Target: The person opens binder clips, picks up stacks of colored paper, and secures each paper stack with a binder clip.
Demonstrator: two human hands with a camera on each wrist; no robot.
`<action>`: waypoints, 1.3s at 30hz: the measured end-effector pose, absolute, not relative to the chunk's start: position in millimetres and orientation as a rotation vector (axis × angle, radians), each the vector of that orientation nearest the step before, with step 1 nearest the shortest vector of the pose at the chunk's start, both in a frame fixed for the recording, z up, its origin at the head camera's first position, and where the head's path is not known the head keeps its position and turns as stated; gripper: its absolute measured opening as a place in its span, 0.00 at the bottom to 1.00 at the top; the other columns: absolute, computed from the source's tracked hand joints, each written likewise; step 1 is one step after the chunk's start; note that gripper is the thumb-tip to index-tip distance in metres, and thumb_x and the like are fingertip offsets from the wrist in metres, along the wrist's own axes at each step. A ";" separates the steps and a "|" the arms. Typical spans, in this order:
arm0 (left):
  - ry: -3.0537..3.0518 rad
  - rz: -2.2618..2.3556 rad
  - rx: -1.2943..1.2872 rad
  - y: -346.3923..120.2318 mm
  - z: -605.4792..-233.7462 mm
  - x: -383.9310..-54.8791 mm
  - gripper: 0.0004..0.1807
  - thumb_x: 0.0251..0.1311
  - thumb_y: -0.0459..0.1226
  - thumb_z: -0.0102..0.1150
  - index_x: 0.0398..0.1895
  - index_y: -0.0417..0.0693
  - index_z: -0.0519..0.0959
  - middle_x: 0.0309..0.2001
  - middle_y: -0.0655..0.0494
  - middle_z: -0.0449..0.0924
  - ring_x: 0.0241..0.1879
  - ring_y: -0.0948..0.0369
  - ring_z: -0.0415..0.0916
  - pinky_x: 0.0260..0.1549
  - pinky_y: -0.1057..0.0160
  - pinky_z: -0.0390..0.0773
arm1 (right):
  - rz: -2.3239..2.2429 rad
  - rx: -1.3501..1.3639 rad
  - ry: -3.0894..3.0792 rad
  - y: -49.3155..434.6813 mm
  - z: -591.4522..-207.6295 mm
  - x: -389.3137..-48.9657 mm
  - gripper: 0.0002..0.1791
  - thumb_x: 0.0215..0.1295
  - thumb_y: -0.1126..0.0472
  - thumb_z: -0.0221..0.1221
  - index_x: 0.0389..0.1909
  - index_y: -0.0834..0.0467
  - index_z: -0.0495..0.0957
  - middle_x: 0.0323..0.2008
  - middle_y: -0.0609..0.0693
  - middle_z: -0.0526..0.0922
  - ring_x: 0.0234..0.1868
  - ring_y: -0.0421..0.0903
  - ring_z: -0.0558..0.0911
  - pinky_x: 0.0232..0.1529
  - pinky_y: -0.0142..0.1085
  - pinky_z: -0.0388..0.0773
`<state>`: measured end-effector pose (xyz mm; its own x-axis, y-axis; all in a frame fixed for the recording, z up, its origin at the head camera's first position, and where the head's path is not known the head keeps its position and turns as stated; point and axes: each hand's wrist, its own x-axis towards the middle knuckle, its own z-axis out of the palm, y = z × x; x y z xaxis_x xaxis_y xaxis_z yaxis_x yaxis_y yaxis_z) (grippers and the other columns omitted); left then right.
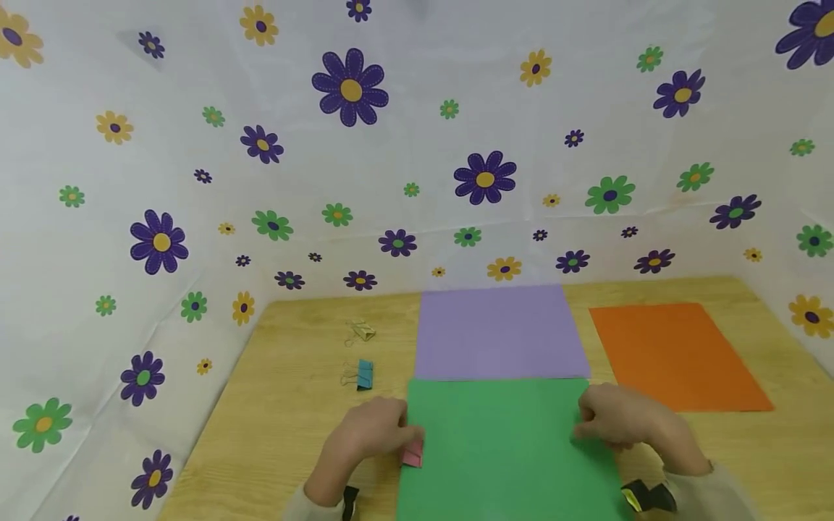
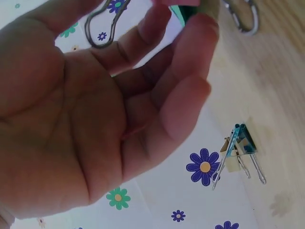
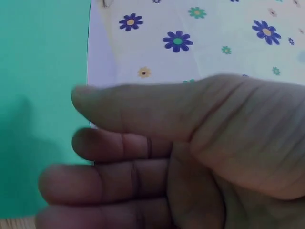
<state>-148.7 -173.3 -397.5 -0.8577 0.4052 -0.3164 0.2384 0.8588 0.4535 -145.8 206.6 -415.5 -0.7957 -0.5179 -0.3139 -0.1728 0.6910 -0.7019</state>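
In the head view my left hand (image 1: 374,430) is at the left edge of a green sheet (image 1: 502,449), its thumb and fingertips holding a pink binder clip (image 1: 412,454). The clip sits on that edge. From the left wrist view, the pink clip (image 2: 178,2) shows only in part at the top, with wire handles on both sides. My right hand (image 1: 619,416) is over the green sheet's right edge. Its fingers are loosely bent with nothing visible between them, and the right wrist view shows thumb and fingertips in front of the green paper (image 3: 43,57).
A purple sheet (image 1: 502,333) adjoins the green sheet's far edge. To the right lies an orange sheet (image 1: 680,358). A blue binder clip (image 1: 365,375) and a yellow binder clip (image 1: 363,331) are on the wooden table (image 1: 280,391) at left. Flower-printed white cloth (image 1: 417,145) stands behind.
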 end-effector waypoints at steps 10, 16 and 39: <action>2.553 0.544 0.543 -182.7 -393.7 -147.5 0.11 0.62 0.42 0.63 0.27 0.47 0.76 0.26 0.60 0.76 0.23 0.64 0.67 0.21 0.64 0.67 | -0.843 -0.615 2.425 206.0 -431.2 -142.9 0.12 0.59 0.62 0.66 0.21 0.54 0.74 0.19 0.42 0.71 0.20 0.36 0.67 0.21 0.30 0.64; 2.492 0.497 0.547 -183.0 -397.3 -148.7 0.14 0.63 0.40 0.61 0.19 0.49 0.75 0.21 0.61 0.72 0.20 0.66 0.62 0.19 0.67 0.63 | -0.900 -0.622 2.381 206.4 -437.2 -143.7 0.11 0.57 0.63 0.66 0.22 0.54 0.74 0.19 0.41 0.71 0.20 0.36 0.67 0.22 0.29 0.64; 2.530 0.509 0.569 -184.1 -397.1 -145.0 0.17 0.65 0.41 0.57 0.17 0.50 0.75 0.19 0.62 0.72 0.18 0.66 0.61 0.17 0.66 0.62 | -1.001 -0.644 2.290 213.5 -430.8 -148.1 0.08 0.68 0.59 0.62 0.29 0.56 0.76 0.23 0.43 0.72 0.23 0.35 0.68 0.23 0.29 0.64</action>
<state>-145.0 -184.1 -397.1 -0.7908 0.4796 -0.3804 0.2952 0.8432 0.4493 -148.1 213.5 -430.8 -0.7320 -0.6150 -0.2931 -0.2024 0.6072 -0.7684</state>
